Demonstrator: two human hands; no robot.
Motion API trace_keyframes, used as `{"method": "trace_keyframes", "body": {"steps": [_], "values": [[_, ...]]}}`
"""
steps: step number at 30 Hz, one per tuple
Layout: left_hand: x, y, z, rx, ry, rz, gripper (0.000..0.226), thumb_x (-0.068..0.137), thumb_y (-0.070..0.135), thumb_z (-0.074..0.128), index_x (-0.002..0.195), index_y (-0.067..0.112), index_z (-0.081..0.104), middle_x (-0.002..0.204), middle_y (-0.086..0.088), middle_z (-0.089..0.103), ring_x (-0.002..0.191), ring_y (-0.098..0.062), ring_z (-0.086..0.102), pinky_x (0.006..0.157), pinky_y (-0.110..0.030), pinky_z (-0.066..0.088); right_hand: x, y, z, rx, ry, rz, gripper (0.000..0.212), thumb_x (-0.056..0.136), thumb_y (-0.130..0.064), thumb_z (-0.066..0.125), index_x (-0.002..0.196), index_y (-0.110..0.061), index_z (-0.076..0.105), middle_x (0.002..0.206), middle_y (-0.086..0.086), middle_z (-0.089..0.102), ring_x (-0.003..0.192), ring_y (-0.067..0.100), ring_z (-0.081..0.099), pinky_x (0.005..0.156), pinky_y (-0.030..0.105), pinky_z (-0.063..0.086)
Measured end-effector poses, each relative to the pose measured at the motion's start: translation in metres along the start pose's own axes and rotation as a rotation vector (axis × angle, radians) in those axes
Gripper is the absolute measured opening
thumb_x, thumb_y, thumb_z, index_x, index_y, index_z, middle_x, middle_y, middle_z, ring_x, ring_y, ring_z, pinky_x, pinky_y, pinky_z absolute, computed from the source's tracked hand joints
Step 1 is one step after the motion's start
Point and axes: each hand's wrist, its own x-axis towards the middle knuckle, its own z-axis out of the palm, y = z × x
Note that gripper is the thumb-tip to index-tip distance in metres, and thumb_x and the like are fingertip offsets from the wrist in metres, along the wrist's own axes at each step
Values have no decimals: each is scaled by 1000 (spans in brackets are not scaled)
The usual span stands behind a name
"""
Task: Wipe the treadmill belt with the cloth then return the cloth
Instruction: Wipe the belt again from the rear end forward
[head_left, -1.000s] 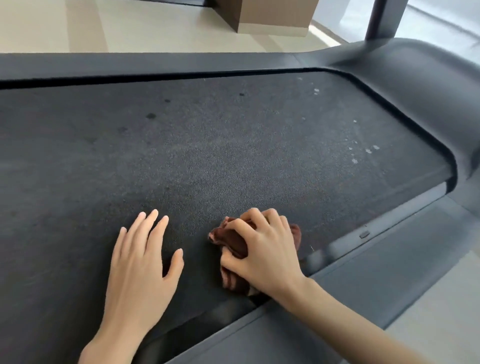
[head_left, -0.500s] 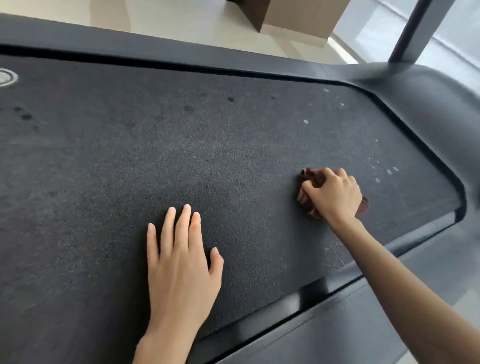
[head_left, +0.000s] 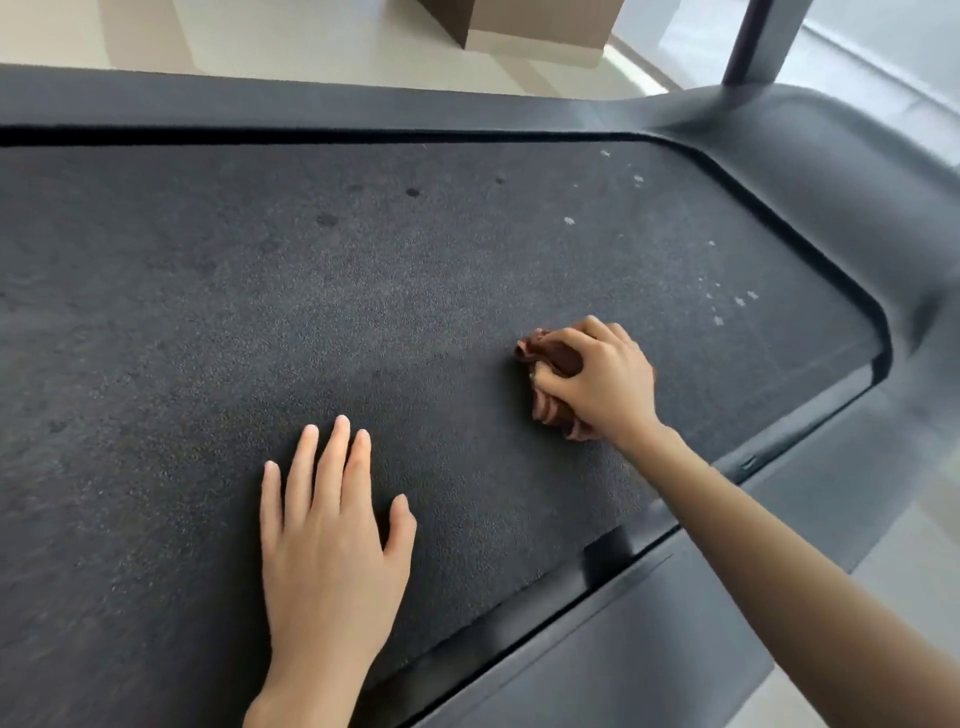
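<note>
Wiping is underway on the treadmill belt (head_left: 363, 312), and each hand seems placed for a reason. The right hand (head_left: 597, 384) sits toward four o'clock of the belt's middle, fingers curled and clenched around a bunched brown cloth (head_left: 545, 358), knuckles up, pressing the wad down onto the rough dark surface. Balling the cloth like this probably gives a firm pad to scrub with and stops it dragging flat on the grippy texture. The left hand (head_left: 332, 530) lies palm down near six o'clock, flat on the belt with the fingers close together and the thumb set apart, gripping nothing; my guess is that it props the leaning body and may steady the belt against sliding.

The cloth is mostly under the right palm, touching the belt, with folds poking out past the fingertips at ten o'clock of the hand and below the thumb at seven o'clock. Pale specks (head_left: 727, 306) lie on the belt at about one o'clock from that hand, near but apart, and darker spots (head_left: 413, 192) sit well away toward eleven o'clock, so I judge much wiping remains before the cloth goes back
</note>
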Motion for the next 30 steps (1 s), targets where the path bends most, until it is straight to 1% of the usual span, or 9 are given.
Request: {"method": "trace_keyframes", "body": {"steps": [4, 7, 11, 14, 16, 19, 23, 27, 30], "values": [[0, 2, 1, -5, 3, 2, 64, 82, 39, 34, 129, 1, 55, 141, -15, 47, 135, -35, 36, 110, -55, 21, -12, 90, -27, -61, -9, 354, 34, 82, -40, 65, 110, -20, 69, 109, 9, 61, 105, 39, 51, 84, 42, 43], [0, 7, 1, -1, -13, 4, 63, 80, 38, 35, 127, 3, 57, 140, -15, 48, 135, -38, 34, 109, -58, 19, -23, 96, -27, -91, 26, 449, 36, 83, -40, 65, 112, -20, 69, 111, 13, 61, 102, 42, 50, 86, 41, 41], [11, 31, 7, -4, -71, 115, 62, 80, 37, 35, 127, 3, 57, 138, -16, 50, 132, -40, 38, 107, -60, 25, -49, 70, -25, -85, 69, 332, 33, 78, -42, 64, 101, -20, 72, 96, 10, 63, 87, 40, 54, 78, 42, 45], [28, 70, 23, 1, -111, 255, 54, 82, 29, 55, 129, 3, 56, 139, -16, 49, 131, -40, 40, 106, -59, 29, -78, 51, -27, -33, 118, 166, 36, 74, -47, 52, 90, -23, 73, 86, 3, 61, 74, 33, 53, 69, 38, 48], [40, 99, 35, -2, -132, 346, 58, 78, 24, 69, 130, 3, 55, 140, -16, 48, 132, -39, 40, 105, -60, 31, -90, 47, -28, -7, 107, 46, 34, 75, -47, 53, 90, -24, 72, 85, -1, 61, 73, 28, 51, 66, 36, 45], [53, 129, 49, 21, -158, 448, 57, 81, 26, 66, 131, 3, 53, 141, -15, 48, 133, -36, 40, 105, -58, 32, -92, 65, -33, 37, 100, -54, 33, 74, -48, 55, 90, -25, 72, 87, -4, 62, 74, 25, 52, 64, 32, 44], [57, 143, 65, 97, -204, 495, 61, 89, 42, 33, 134, 6, 51, 143, -12, 46, 134, -34, 38, 106, -57, 31, -76, 127, -39, 42, 105, 16, 34, 70, -48, 53, 89, -27, 72, 83, -3, 61, 74, 28, 54, 64, 35, 48], [57, 143, 72, 108, -199, 483, 60, 91, 44, 28, 136, 10, 50, 144, -7, 45, 136, -30, 35, 109, -55, 27, -39, 214, -50, -31, 32, 237, 34, 74, -45, 65, 101, -27, 71, 95, 2, 62, 90, 33, 54, 76, 39, 48], [56, 146, 72, 96, -187, 451, 59, 92, 45, 28, 135, 13, 50, 145, -3, 44, 138, -26, 33, 111, -52, 24, -23, 245, -49, -48, 26, 313, 34, 77, -41, 69, 106, -23, 70, 101, 6, 61, 96, 36, 52, 80, 39, 43]]}}
